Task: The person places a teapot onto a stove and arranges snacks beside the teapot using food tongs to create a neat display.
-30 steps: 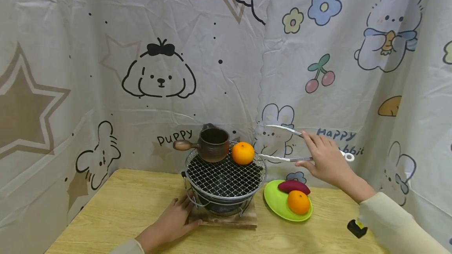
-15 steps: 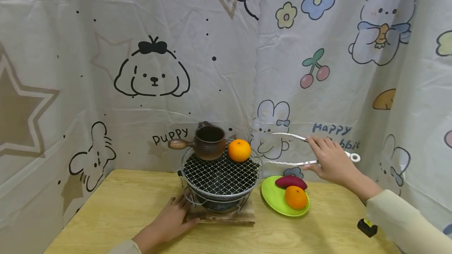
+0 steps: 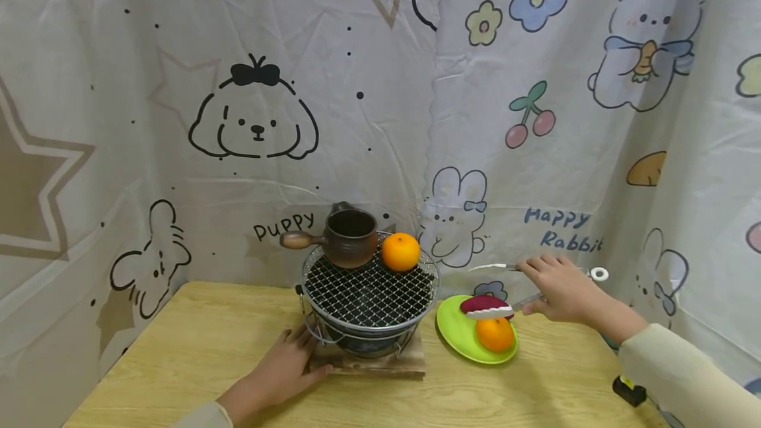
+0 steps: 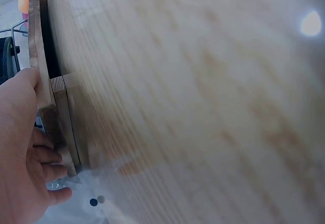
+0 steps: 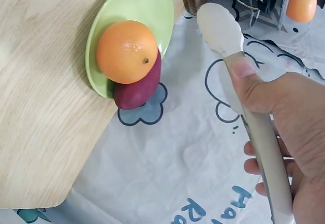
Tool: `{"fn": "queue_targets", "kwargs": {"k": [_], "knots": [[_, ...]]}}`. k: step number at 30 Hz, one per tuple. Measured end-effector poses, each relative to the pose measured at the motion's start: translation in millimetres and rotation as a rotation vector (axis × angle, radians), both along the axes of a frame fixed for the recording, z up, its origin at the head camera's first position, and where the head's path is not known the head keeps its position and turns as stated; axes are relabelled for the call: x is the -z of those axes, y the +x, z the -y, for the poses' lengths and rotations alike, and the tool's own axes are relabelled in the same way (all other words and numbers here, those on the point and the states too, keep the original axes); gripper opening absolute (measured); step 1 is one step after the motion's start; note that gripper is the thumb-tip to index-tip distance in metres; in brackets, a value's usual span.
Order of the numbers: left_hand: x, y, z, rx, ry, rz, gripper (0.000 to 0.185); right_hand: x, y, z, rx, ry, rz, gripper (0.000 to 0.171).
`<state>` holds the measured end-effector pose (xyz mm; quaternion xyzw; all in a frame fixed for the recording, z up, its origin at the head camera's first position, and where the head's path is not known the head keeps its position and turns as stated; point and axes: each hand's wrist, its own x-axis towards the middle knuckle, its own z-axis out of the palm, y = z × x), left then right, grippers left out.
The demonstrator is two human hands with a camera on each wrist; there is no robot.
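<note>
My right hand [image 3: 538,286] grips white-tipped metal tongs [image 3: 493,313], their arms spread apart. One tip lies across a purple sweet potato [image 3: 483,302] on a green plate [image 3: 454,335]; the other tip hangs above and behind it. An orange [image 3: 495,334] sits on the plate beside the sweet potato. In the right wrist view the tongs [image 5: 238,66] in my right hand [image 5: 292,132] hover near the orange [image 5: 127,51], sweet potato [image 5: 138,88] and plate [image 5: 139,8]. My left hand [image 3: 294,355] rests flat against the grill's wooden base [image 3: 380,365]; the left wrist view shows the hand [image 4: 23,148] at the base [image 4: 48,82].
A round wire-mesh grill [image 3: 368,289] stands on the base. It carries a brown clay pot [image 3: 351,238] with a side handle and a second orange [image 3: 401,251]. Printed cloth walls close in the wooden table [image 3: 196,349] behind and on both sides. A small black object [image 3: 629,391] lies under my right forearm.
My right hand has brought the open tongs down and away from the grill's orange to the sweet potato on the plate. My left hand stays at the base.
</note>
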<state>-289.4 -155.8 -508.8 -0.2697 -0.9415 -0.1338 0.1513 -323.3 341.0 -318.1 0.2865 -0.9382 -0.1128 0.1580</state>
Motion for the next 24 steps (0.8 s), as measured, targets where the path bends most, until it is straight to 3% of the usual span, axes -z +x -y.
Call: {"fn": "queue_targets", "kwargs": {"k": [6,14,24], "knots": [[1.2,-0.8,0.9,-0.001,-0.014,-0.019,0.082,5.6,1.3,1.5,0.033,0.035,0.039,0.076],[1.2,-0.5,1.3,-0.001,-0.005,0.030,0.082,13.1,1.6,-1.9,0.032,0.066,0.068,0.075],[0.2,-0.1,1.3,0.004,-0.007,0.024,0.083,22.4,0.2,-4.8,0.053,0.081,0.094,0.072]]}}
